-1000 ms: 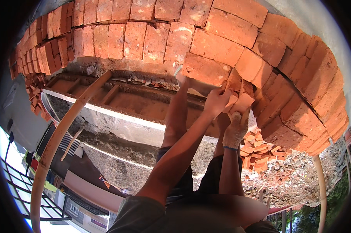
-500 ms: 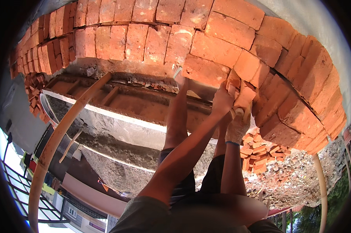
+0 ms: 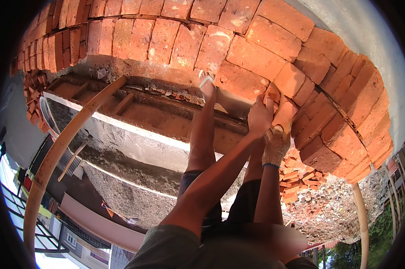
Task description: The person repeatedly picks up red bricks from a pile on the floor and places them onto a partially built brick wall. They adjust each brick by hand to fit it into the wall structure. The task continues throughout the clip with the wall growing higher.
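Both of my hands are together at the near edge of a large stack of red bricks (image 3: 252,54). My left hand (image 3: 260,117) is closed around a narrow-looking brick (image 3: 272,95), its fingers partly hidden behind it. Just to the right and nearer to me, my right hand (image 3: 275,145), with a dark blue band at the wrist, grips a second brick (image 3: 284,113) from below. The two bricks stand side by side, close against the stack. Whether they touch it I cannot tell.
My sandalled foot (image 3: 207,87) stands beside the stack. A long wooden frame (image 3: 117,117) with crosspieces lies to the left, crossed by a bamboo pole (image 3: 77,121). Loose bricks (image 3: 296,179) and rubble (image 3: 332,215) lie below right; another bamboo pole (image 3: 361,219) stands there.
The view has shifted slightly, so the stack and poles appear a little displaced. Both hands keep their grip on the bricks, with hardly any movement against the stack.
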Tool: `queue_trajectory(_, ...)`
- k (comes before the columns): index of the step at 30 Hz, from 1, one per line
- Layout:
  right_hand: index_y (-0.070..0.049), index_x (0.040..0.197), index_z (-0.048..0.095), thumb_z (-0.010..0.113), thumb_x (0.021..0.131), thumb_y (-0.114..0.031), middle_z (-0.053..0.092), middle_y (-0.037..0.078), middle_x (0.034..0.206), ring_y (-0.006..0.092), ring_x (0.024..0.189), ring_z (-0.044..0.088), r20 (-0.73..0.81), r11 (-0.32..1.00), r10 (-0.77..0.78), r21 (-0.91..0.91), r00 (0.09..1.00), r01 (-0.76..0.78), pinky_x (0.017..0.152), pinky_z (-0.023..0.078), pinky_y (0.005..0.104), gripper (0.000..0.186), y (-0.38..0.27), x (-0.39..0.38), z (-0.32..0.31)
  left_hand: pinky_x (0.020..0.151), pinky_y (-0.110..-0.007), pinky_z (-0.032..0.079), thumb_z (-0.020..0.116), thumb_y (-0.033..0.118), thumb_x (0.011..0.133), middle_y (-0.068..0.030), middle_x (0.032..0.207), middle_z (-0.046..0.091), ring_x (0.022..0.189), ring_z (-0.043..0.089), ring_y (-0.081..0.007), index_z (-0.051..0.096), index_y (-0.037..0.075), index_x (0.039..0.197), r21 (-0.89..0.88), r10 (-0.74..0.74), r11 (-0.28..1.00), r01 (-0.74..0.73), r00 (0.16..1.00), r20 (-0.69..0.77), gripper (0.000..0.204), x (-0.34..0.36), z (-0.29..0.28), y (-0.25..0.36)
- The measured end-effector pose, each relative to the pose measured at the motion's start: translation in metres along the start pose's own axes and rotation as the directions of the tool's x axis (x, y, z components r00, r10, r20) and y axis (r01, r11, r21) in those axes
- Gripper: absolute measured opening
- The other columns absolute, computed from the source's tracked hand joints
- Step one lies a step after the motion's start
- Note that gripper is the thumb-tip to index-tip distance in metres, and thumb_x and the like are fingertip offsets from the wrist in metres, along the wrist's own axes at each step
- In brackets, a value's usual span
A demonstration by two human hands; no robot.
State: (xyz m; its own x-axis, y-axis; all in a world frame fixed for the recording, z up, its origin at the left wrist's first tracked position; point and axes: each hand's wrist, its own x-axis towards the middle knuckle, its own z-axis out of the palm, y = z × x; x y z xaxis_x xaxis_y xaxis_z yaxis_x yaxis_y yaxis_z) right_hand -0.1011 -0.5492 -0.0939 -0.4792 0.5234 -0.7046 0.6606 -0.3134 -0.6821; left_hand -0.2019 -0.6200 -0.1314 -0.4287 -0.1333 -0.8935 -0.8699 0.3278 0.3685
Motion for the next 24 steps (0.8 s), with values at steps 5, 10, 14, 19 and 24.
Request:
queue_trajectory(5,-0.004,0.147,0.051,0.052,0.108,-0.011,0.064,0.01,0.127,0.0244,0.116,0.068,-0.016,0.989,0.068,-0.13,0.998,-0.069,0.097,0.06,0.0423,0.04,-0.026,-0.007,0.016,0.097,-0.059,0.051,0.043,0.05,0.11,-0.0342,0.113,0.071,0.113,0.064,-0.057,0.058,0.0,0.137,0.009,0.169,0.986,-0.169,0.985,-0.03,0.059,0.008,-0.002,-0.005)
queue_trajectory(10,-0.006,0.143,0.057,0.049,0.11,-0.015,0.064,0.01,0.127,0.0252,0.12,0.066,-0.098,0.964,0.227,-0.117,0.969,-0.237,0.097,0.06,0.0444,0.035,-0.042,-0.009,0.022,0.111,-0.056,0.042,0.047,0.049,0.11,-0.0265,0.14,0.061,0.137,0.052,-0.0415,0.06,0.001,0.141,0.366,0.527,0.783,-0.503,0.849,0.038,0.058,0.024,-0.02,-0.012)
queue_trajectory(14,-0.007,0.145,0.058,0.054,0.108,-0.015,0.064,0.014,0.133,0.0287,0.121,0.066,-0.025,0.806,-0.031,-0.592,0.999,0.01,0.097,0.06,0.043,0.038,-0.065,-0.014,0.019,0.108,-0.052,0.044,0.054,0.033,0.109,-0.0245,0.133,0.062,0.125,0.055,-0.0437,0.063,0.004,0.14,0.0,0.599,0.798,-0.603,0.793,-0.107,0.043,0.029,-0.007,-0.005)
queue_trajectory(19,-0.003,0.14,0.061,0.07,0.1,-0.017,0.061,0.022,0.137,0.0337,0.123,0.066,0.065,0.503,-0.555,-0.768,0.829,0.396,0.096,0.06,0.0415,0.043,-0.119,-0.014,0.02,0.108,-0.05,0.044,0.06,0.029,0.107,-0.0261,0.131,0.063,0.123,0.056,-0.0447,0.058,0.006,0.148,-0.04,0.612,0.784,-0.619,0.782,-0.115,0.047,0.032,0.001,-0.001)
queue_trajectory(24,-0.008,0.152,0.051,0.077,0.095,-0.024,0.054,0.024,0.148,0.0403,0.138,0.054,0.277,0.265,-0.708,-0.749,0.65,0.608,0.108,0.052,0.0497,0.064,-0.107,0.063,0.065,0.11,-0.05,0.043,0.063,0.025,0.105,-0.0254,0.134,0.062,0.125,0.054,-0.0432,0.055,0.006,0.151,-0.124,0.591,0.792,-0.598,0.801,-0.094,0.05,0.036,-0.004,0.001)
